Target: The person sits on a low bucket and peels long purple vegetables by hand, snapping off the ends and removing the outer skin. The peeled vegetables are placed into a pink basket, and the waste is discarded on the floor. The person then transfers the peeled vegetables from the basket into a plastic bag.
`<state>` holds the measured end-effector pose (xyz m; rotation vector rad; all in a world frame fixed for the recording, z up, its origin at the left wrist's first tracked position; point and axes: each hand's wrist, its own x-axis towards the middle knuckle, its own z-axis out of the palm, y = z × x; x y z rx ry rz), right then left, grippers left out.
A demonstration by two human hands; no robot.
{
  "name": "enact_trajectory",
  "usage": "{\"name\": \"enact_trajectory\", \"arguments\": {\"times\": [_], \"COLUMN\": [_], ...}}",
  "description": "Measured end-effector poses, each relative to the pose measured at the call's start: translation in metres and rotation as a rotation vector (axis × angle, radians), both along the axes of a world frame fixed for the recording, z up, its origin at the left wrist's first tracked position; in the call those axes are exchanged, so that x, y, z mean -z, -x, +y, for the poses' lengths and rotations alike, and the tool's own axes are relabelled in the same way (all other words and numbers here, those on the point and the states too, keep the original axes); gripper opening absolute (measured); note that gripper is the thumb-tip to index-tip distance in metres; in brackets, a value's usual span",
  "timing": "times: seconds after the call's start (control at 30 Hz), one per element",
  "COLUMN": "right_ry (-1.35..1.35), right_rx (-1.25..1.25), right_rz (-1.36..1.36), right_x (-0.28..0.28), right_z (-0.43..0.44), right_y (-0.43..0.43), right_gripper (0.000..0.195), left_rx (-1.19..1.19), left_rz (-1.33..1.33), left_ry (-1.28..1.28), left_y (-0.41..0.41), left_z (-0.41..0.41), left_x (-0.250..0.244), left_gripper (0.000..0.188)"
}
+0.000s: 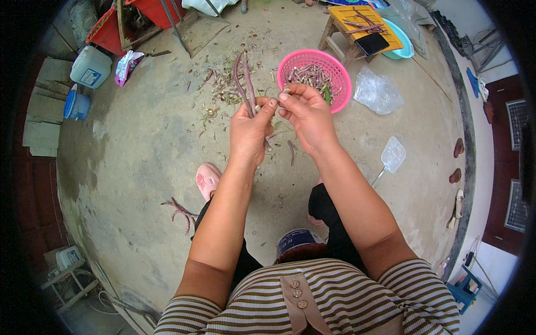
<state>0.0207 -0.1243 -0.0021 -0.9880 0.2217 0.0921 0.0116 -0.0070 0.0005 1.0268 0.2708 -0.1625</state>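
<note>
My left hand (252, 125) grips a few long purple bean pods (248, 79) that stick up past the fingers, with ends showing below the fist. Close beside it, my right hand (307, 113) pinches a small pale piece of bean (287, 90) between thumb and fingers; the fingertips of both hands nearly meet. Just beyond the right hand stands a pink plastic basket (282, 67), holding many short purple bean pieces (312, 77) and a green pod (327, 94). Scraps of pods and trimmings (228, 83) lie scattered on the concrete floor beyond the left hand.
A small yellow wooden stool (341, 14) bears more pods and a black phone-like object (372, 43); a light blue basin (402, 42) is behind it. A clear plastic bag (378, 91) and a fly swatter (392, 155) lie at right. More pods (182, 213) lie left of my feet.
</note>
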Motion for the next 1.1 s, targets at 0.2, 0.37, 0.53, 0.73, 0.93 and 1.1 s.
{"name": "enact_trajectory", "arguments": {"times": [0.2,0.37,0.53,0.73,0.93,1.1], "right_ry": [0.117,0.48,0.837,1.016,0.096,-0.198], "right_rx": [-0.139,-0.268,-0.369,-0.445,-0.311,-0.303], "right_rz": [0.028,-0.071,-0.2,-0.255,0.202,0.303], "right_x": [-0.006,-0.007,-0.001,0.002,0.004,0.014], "right_z": [-0.007,-0.017,-0.022,-0.024,-0.005,0.005], "right_y": [-0.004,-0.005,-0.004,0.007,0.004,0.007], "right_gripper": [0.016,0.012,0.011,0.015,0.014,0.02], "left_rx": [-0.025,-0.038,0.035,-0.02,-0.09,0.039], "left_rz": [0.006,-0.117,-0.105,-0.009,0.074,-0.042], "left_ry": [-0.117,-0.413,-0.576,-0.415,-0.207,-0.319], "left_y": [0.0,0.0,0.001,-0.005,-0.008,0.0], "left_z": [0.006,0.006,0.008,0.016,0.017,0.004], "left_x": [-0.001,0.001,0.005,0.003,-0.003,0.0], "left_gripper": [0.008,0.009,0.009,0.012,0.019,0.024]}}
